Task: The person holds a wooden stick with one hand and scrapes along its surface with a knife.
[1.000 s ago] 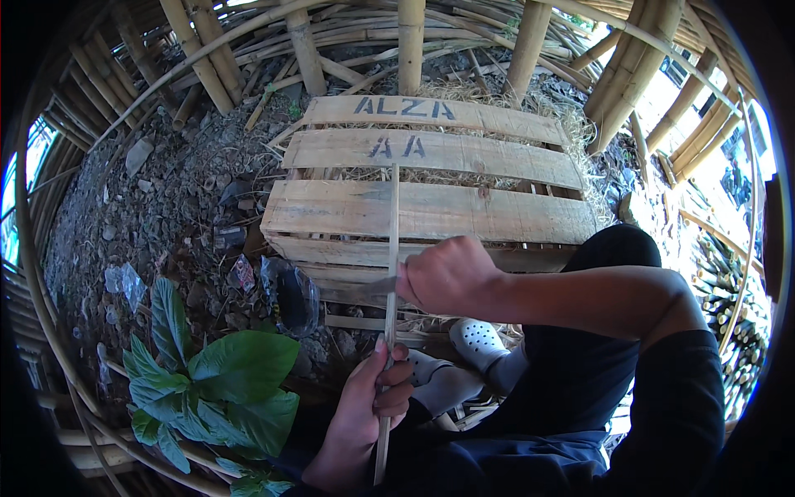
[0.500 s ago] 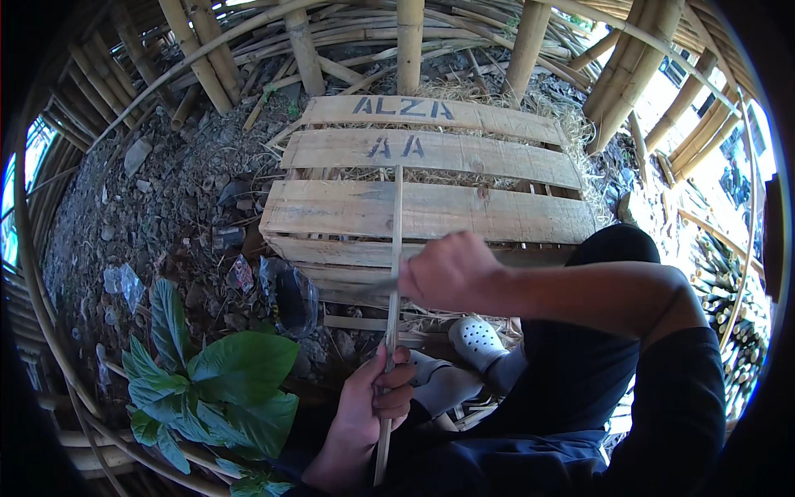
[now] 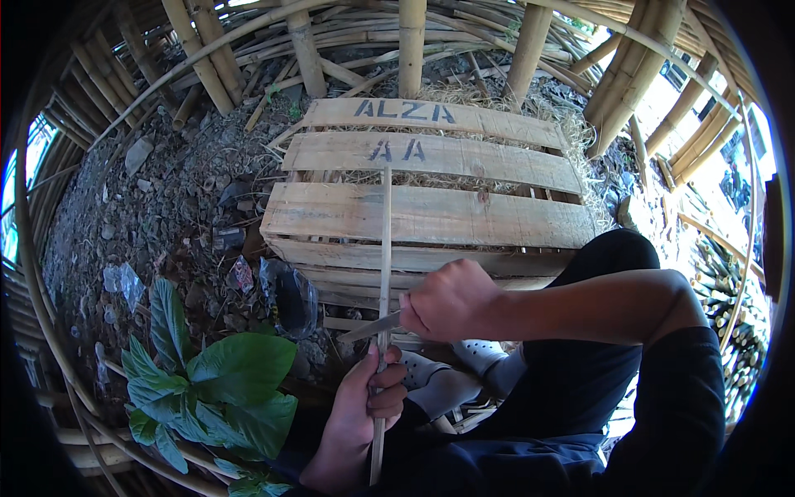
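A thin pale bamboo strip (image 3: 386, 240) stands lengthwise in front of me, its far end over the slats of a wooden crate (image 3: 348, 209). My left hand (image 3: 362, 406) is closed around the strip's lower part, thumb along it. In my right hand (image 3: 451, 302), a knife is gripped in a fist; its handle is hidden by the fingers. The knife blade (image 3: 364, 329) points left and lies across the strip, just above my left thumb.
A leafy green plant (image 3: 224, 385) grows at the lower left. Bamboo posts (image 3: 411, 50) rise behind the crate. Crumpled clear plastic (image 3: 290, 298) lies on the stony ground (image 3: 166, 199). My grey clogs (image 3: 480, 354) are below the crate, and cut bamboo pieces (image 3: 729, 306) are stacked at right.
My right hand has moved down the strip toward my left hand, bringing the blade with it. The strip's far end has shifted slightly left.
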A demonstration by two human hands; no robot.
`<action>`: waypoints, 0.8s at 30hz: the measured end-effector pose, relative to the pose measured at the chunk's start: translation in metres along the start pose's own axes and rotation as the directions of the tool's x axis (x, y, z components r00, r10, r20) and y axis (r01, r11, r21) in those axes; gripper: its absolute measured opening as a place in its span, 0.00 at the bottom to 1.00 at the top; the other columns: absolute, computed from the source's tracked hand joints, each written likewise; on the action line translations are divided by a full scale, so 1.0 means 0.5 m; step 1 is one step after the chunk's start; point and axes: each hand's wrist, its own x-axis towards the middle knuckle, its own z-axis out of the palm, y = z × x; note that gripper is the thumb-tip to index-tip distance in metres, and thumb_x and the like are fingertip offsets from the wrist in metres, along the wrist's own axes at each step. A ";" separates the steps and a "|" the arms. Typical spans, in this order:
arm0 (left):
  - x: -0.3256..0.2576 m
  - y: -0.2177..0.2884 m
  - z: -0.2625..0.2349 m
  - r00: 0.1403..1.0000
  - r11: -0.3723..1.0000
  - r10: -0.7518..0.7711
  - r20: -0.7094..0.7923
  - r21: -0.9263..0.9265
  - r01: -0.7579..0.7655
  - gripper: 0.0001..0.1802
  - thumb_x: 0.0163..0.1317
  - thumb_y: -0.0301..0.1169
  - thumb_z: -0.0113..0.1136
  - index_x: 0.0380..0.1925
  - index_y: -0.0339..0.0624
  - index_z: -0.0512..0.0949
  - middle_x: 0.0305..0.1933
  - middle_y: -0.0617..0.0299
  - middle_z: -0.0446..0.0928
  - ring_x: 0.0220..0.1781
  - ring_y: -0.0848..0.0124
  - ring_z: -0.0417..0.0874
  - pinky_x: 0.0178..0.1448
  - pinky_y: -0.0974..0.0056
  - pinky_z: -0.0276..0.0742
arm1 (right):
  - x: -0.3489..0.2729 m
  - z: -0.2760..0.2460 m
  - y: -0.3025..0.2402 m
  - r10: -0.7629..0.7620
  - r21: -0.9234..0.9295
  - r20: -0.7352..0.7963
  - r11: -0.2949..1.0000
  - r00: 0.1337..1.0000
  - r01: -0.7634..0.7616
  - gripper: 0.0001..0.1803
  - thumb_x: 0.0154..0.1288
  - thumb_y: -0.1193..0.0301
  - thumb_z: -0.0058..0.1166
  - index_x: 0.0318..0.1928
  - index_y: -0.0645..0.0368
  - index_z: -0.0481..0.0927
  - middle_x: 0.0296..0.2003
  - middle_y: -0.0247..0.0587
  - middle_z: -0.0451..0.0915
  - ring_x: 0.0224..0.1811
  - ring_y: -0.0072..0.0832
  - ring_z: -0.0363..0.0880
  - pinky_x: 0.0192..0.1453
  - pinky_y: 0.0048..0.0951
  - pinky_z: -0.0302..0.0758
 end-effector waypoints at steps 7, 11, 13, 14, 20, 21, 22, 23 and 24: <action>0.009 0.000 0.000 1.000 1.000 0.014 0.000 0.027 -0.014 0.14 0.75 0.43 0.37 0.38 0.47 0.67 0.20 0.76 0.53 0.13 0.86 0.48 0.14 0.77 0.43 | 0.016 -0.001 -0.004 -0.013 -0.105 0.066 0.994 0.998 0.020 0.27 0.66 0.58 0.41 0.12 0.57 0.74 0.11 0.44 0.74 0.14 0.41 0.77 0.24 0.42 0.77; 0.003 0.005 0.002 1.000 1.000 0.005 -0.012 0.011 -0.005 0.14 0.75 0.43 0.37 0.38 0.47 0.67 0.20 0.76 0.53 0.13 0.86 0.48 0.14 0.77 0.43 | 0.053 -0.043 0.030 0.270 -0.053 0.192 0.963 0.944 -0.264 0.23 0.66 0.58 0.41 0.19 0.58 0.77 0.18 0.45 0.79 0.24 0.41 0.82 0.32 0.42 0.80; 0.001 0.004 0.004 1.000 1.000 0.009 0.008 -0.014 -0.009 0.14 0.75 0.43 0.37 0.38 0.47 0.67 0.20 0.76 0.53 0.13 0.86 0.48 0.14 0.77 0.43 | 0.060 -0.016 0.063 0.185 -0.108 -0.128 0.974 0.974 -0.199 0.26 0.66 0.59 0.41 0.12 0.56 0.74 0.12 0.44 0.74 0.17 0.42 0.78 0.28 0.42 0.79; 0.000 0.005 0.002 1.000 1.000 0.022 0.000 0.004 -0.022 0.14 0.75 0.43 0.37 0.38 0.47 0.67 0.20 0.76 0.53 0.13 0.86 0.48 0.14 0.77 0.43 | 0.055 -0.022 0.034 0.207 -0.074 0.033 0.976 0.978 -0.204 0.26 0.67 0.59 0.40 0.14 0.57 0.75 0.13 0.45 0.75 0.17 0.43 0.78 0.29 0.43 0.79; 0.003 0.001 0.002 1.000 1.000 0.002 -0.010 0.020 -0.002 0.14 0.75 0.43 0.37 0.37 0.47 0.67 0.20 0.76 0.53 0.12 0.86 0.48 0.13 0.77 0.43 | 0.047 -0.045 0.015 0.161 -0.062 0.207 0.987 0.965 -0.151 0.27 0.69 0.58 0.36 0.16 0.58 0.75 0.14 0.46 0.76 0.17 0.42 0.79 0.30 0.43 0.80; 0.005 -0.001 0.002 1.000 1.000 -0.006 -0.002 -0.009 0.006 0.14 0.75 0.43 0.37 0.37 0.47 0.67 0.20 0.76 0.53 0.12 0.86 0.48 0.13 0.77 0.43 | 0.050 -0.049 0.015 0.203 -0.067 0.214 0.979 0.956 -0.193 0.27 0.69 0.58 0.36 0.17 0.58 0.75 0.15 0.46 0.77 0.18 0.42 0.79 0.30 0.43 0.80; 0.002 -0.003 0.003 1.000 1.000 -0.005 -0.001 -0.010 0.005 0.14 0.75 0.43 0.37 0.37 0.47 0.67 0.20 0.76 0.53 0.12 0.86 0.48 0.13 0.77 0.43 | 0.053 -0.052 0.014 0.244 -0.073 0.221 0.970 0.944 -0.234 0.26 0.69 0.58 0.36 0.17 0.57 0.76 0.16 0.46 0.77 0.18 0.42 0.80 0.30 0.44 0.80; 0.002 -0.003 0.004 1.000 1.000 0.002 -0.013 0.017 -0.002 0.14 0.75 0.43 0.37 0.37 0.47 0.67 0.20 0.76 0.53 0.12 0.86 0.48 0.13 0.77 0.43 | 0.058 -0.055 0.016 0.285 -0.080 0.222 0.958 0.932 -0.274 0.26 0.69 0.58 0.36 0.18 0.57 0.76 0.16 0.45 0.78 0.19 0.42 0.80 0.29 0.44 0.80; 0.003 -0.003 0.006 1.000 0.999 0.009 -0.026 0.043 -0.008 0.14 0.75 0.43 0.37 0.37 0.47 0.66 0.19 0.76 0.53 0.12 0.86 0.48 0.13 0.77 0.43 | 0.034 -0.036 -0.008 0.108 -0.106 0.204 0.991 0.973 -0.088 0.26 0.70 0.57 0.35 0.19 0.56 0.76 0.17 0.45 0.78 0.19 0.43 0.81 0.29 0.45 0.80</action>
